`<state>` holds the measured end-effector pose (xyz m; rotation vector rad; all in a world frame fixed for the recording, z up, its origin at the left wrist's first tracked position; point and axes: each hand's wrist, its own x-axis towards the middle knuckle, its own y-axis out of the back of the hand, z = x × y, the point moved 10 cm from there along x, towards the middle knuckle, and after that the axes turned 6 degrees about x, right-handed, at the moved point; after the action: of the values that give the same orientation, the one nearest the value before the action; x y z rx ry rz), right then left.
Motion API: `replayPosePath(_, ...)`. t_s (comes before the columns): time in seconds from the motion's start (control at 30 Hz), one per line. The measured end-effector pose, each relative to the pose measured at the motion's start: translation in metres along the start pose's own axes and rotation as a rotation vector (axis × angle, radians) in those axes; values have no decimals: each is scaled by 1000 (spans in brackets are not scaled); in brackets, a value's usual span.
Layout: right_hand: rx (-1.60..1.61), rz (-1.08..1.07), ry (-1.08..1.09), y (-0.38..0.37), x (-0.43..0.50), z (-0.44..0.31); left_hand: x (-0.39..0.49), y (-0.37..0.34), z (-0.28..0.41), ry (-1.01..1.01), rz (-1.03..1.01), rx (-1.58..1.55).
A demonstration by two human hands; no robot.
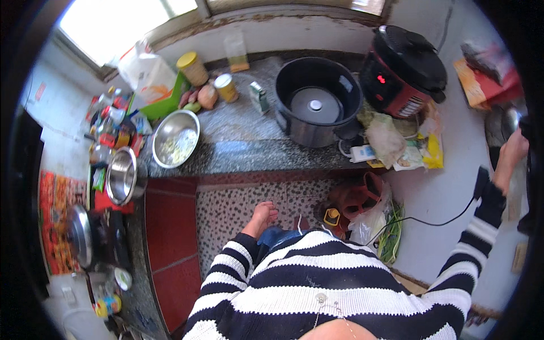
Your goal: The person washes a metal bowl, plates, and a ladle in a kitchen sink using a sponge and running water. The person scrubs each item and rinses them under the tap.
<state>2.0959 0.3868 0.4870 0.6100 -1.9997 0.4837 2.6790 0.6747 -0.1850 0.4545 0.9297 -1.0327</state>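
My left hand (264, 213) hangs loosely at waist height above the speckled floor, holding nothing. My right hand (513, 149) is raised at the far right, by a shiny metal utensil (511, 119) and a black item at the picture's rim. Its fingers are partly cut off there, so a grip cannot be made out. On the granite counter before me stands an uncovered cooker body (315, 119), its heating plate visible inside. Right of it is a red and black electric pressure cooker (401, 72), lid on and display lit. A steel bowl (176, 139) holds pale chopped pieces.
A second steel bowl (122, 176) and a lidded pan (80, 236) stand along the left counter, near crowded bottles (111, 127). On the floor are a red bag (361, 195) and green onions (391, 231). A black cable (442, 220) hangs across the right side.
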Motion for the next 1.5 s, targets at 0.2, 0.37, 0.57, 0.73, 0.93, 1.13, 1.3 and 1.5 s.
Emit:
replayPosePath(0.2, 322, -466, -25, -76, -214, -84, -72, 47, -22, 66, 196, -108)
replayPosePath(0.37, 494, -1111, -48, -128, -394, -178, -121, 119, -51, 21, 335, -211)
replayPosePath(0.57, 788, -1599, -346, -118, -561, -314, -197, 205, -122, -103, 475, -420)
replayPosePath(0.73, 1026, -1801, -141, -51, -673, -453, -275, 279, -194, -281, 587, -574)
replayPosePath(0.93, 1319, -1993, 132, 81, -764, -679, -446, 394, -310, -408, 944, -664)
replayPosePath(1.13, 1841, -1907, 398, 244, -781, -884, -597, 464, -411, -449, 1242, -926)
replayPosePath(1.3, 1964, -2026, 507, 335, -815, -981, -650, 505, -477, -446, 1392, -1085)
replayPosePath(1.5, 2044, -2383, 372, 422, -893, -1062, -714, 565, -532, -396, 1567, -1038)
